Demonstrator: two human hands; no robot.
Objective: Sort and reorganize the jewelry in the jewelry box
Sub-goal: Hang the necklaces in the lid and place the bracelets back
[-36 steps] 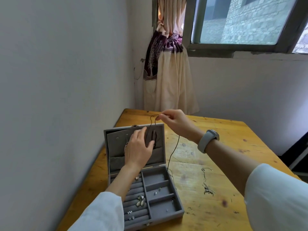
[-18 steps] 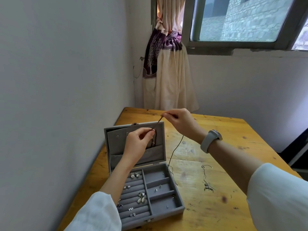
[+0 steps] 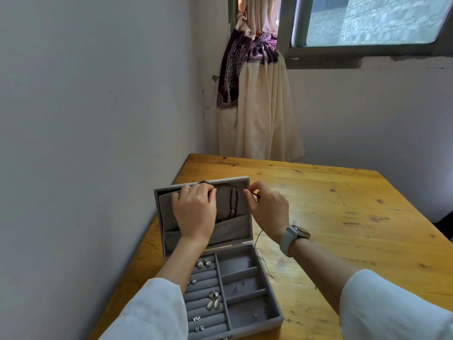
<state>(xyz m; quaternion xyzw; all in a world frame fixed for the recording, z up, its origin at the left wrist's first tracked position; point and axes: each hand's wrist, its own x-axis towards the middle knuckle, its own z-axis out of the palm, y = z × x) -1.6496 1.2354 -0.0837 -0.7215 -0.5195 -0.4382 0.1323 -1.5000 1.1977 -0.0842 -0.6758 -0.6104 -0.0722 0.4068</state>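
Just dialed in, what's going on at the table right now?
A person is working at an open grey jewelry box on a wooden table. Both hands are up at the inside of the lid: the left hand and right hand each pinch a thin dark cord necklace, stretched between them along the lid's top edge. Its loose end trails onto the table. Earrings sit in the tray's ring rolls.
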